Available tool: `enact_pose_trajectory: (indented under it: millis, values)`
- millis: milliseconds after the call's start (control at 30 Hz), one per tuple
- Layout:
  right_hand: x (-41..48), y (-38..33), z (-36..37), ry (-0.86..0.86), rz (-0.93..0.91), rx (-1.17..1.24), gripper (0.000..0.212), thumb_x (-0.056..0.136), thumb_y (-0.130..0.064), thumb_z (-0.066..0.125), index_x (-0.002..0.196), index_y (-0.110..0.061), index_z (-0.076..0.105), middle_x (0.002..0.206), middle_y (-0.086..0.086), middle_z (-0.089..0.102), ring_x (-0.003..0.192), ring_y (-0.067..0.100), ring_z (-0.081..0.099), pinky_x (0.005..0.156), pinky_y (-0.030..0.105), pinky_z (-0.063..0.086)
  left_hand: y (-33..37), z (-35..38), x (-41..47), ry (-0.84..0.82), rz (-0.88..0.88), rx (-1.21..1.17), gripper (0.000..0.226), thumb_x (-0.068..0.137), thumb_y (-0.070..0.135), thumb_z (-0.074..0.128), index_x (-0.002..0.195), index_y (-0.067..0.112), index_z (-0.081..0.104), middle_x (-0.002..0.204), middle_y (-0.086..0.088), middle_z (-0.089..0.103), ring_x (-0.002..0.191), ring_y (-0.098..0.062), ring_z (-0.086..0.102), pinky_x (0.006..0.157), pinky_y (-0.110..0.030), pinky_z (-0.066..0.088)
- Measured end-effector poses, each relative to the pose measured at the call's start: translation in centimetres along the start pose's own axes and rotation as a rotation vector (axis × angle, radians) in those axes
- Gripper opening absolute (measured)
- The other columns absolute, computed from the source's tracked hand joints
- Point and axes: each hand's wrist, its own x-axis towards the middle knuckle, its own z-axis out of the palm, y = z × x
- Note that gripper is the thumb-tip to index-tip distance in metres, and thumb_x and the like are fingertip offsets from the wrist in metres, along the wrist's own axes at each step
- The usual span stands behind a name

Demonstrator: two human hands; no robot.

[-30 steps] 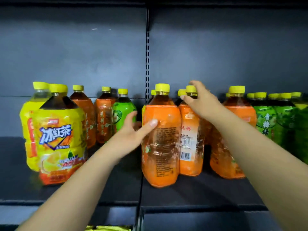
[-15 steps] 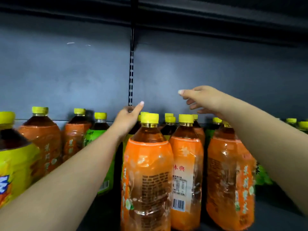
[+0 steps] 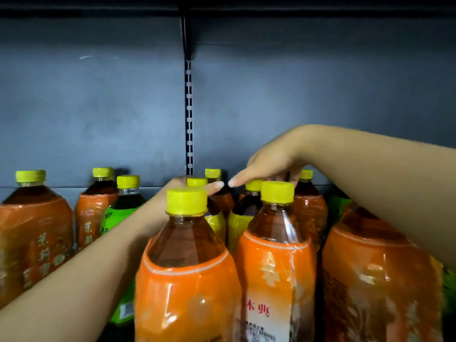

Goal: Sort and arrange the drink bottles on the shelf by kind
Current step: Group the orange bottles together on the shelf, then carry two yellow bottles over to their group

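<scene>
Both hands reach behind the front orange bottles (image 3: 187, 280). The left hand (image 3: 177, 191) and right hand (image 3: 269, 161) hover at yellow-labelled bottles' (image 3: 238, 225) caps, index fingertips nearly touching.

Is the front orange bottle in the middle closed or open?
Closed: the front orange bottle has its yellow cap seated on the neck.

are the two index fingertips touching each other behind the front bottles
Apart. The head view shows a narrow strip of dark background between the left hand fingertip and the right hand fingertip.
</scene>
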Motion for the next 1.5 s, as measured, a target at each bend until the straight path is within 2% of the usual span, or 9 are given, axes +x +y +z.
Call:
enact_pose_trajectory:
  millis: [100, 333, 533, 667, 867, 1033, 1200, 1367, 1500]
  values:
    - [2.1, 0.2, 0.4, 0.001, 0.002, -0.061, 0.043, 0.089, -0.051, 0.048, 0.095, -0.009, 0.053, 0.082, 0.007, 0.052, 0.058, 0.015, 0.053, 0.041, 0.016, 0.044, 1.9, 0.6, 0.0, 0.042, 0.077, -0.040, 0.012, 0.086, 0.016, 0.060, 0.082, 0.007, 0.066, 0.059, 0.017, 0.062, 0.044, 0.011, 0.050, 0.051, 0.003, 0.036]
    - [1.1, 0.3, -0.2, 0.140, -0.156, 0.036, 0.032, 0.092, -0.034, 0.053, 0.072, -0.009, 0.052, 0.055, 0.003, 0.041, 0.037, 0.011, 0.037, 0.037, 0.010, 0.032, 6.3, -3.3, -1.9, 0.183, 0.064, -0.032, 0.034, 0.090, 0.033, 0.053, 0.062, 0.017, 0.065, 0.042, 0.016, 0.060, 0.040, 0.006, 0.054, 0.046, -0.005, 0.040]
    - [-4.0, -1.3, -5.5, 0.700, -0.230, 0.118, 0.043, 0.086, -0.049, 0.054, 0.073, -0.009, 0.049, 0.058, 0.006, 0.039, 0.056, 0.026, 0.043, 0.049, 0.024, 0.034, 13.6, -9.5, -2.2, 0.476, 0.224, -0.177, 0.033, 0.086, 0.041, 0.057, 0.081, 0.010, 0.065, 0.053, 0.015, 0.066, 0.044, 0.001, 0.057, 0.055, -0.014, 0.047]
    - [-7.3, -3.5, -8.5, 1.117, -0.337, 0.383, 0.043, 0.081, -0.043, 0.059, 0.055, -0.014, 0.041, 0.058, 0.004, 0.042, 0.069, 0.022, 0.044, 0.052, 0.028, 0.031, 17.1, -13.0, -3.8, 0.708, 0.387, -0.157, 0.031, 0.085, 0.042, 0.058, 0.065, 0.018, 0.063, 0.051, 0.014, 0.065, 0.049, -0.003, 0.057, 0.064, -0.025, 0.047]
    - [-11.1, -6.6, -10.4, 1.388, -0.399, 0.624, 0.049, 0.081, -0.039, 0.057, 0.049, -0.009, 0.034, 0.051, 0.008, 0.031, 0.051, 0.018, 0.031, 0.048, 0.026, 0.028, 19.7, -15.9, -8.4, 0.893, 0.579, -0.014, 0.033, 0.081, 0.046, 0.053, 0.054, 0.031, 0.064, 0.070, 0.008, 0.069, 0.075, -0.013, 0.064, 0.080, -0.033, 0.050]
    - [-13.5, -9.5, -9.9, 1.586, -0.571, 0.719, 0.041, 0.080, -0.037, 0.060, 0.052, -0.010, 0.047, 0.052, 0.006, 0.038, 0.058, 0.019, 0.037, 0.059, 0.034, 0.026, 20.1, -18.4, -11.7, 1.081, 0.653, -0.042, 0.024, 0.085, 0.042, 0.056, 0.077, 0.020, 0.054, 0.071, 0.014, 0.065, 0.070, 0.009, 0.058, 0.065, -0.001, 0.038]
    - [-15.5, -10.9, -9.9, 1.584, -0.606, 0.871, 0.048, 0.079, -0.036, 0.062, 0.045, -0.008, 0.044, 0.037, -0.002, 0.032, 0.050, 0.010, 0.031, 0.052, 0.027, 0.028, 19.6, -20.0, -15.8, 1.127, 0.789, -0.116, 0.021, 0.084, 0.039, 0.060, 0.070, 0.028, 0.047, 0.068, 0.018, 0.064, 0.070, 0.007, 0.061, 0.072, -0.009, 0.043]
    - [-18.2, -13.1, -8.7, 1.414, -0.676, 0.932, 0.040, 0.081, -0.033, 0.061, 0.050, -0.015, 0.043, 0.059, 0.008, 0.043, 0.070, 0.024, 0.043, 0.071, 0.040, 0.040, 19.8, -22.1, -17.9, 1.094, 0.779, -0.186, 0.023, 0.079, 0.047, 0.058, 0.068, 0.028, 0.051, 0.063, 0.018, 0.067, 0.076, -0.008, 0.065, 0.083, -0.034, 0.051]
    - [-20.1, -14.9, -4.0, 1.217, -0.724, 1.054, 0.031, 0.078, -0.030, 0.066, 0.058, -0.013, 0.049, 0.061, 0.006, 0.044, 0.060, 0.020, 0.045, 0.060, 0.031, 0.037, 18.7, -23.0, -20.9, 0.946, 0.704, -0.175, 0.031, 0.079, 0.047, 0.057, 0.065, 0.020, 0.063, 0.059, 0.014, 0.068, 0.061, -0.007, 0.061, 0.069, -0.032, 0.049]
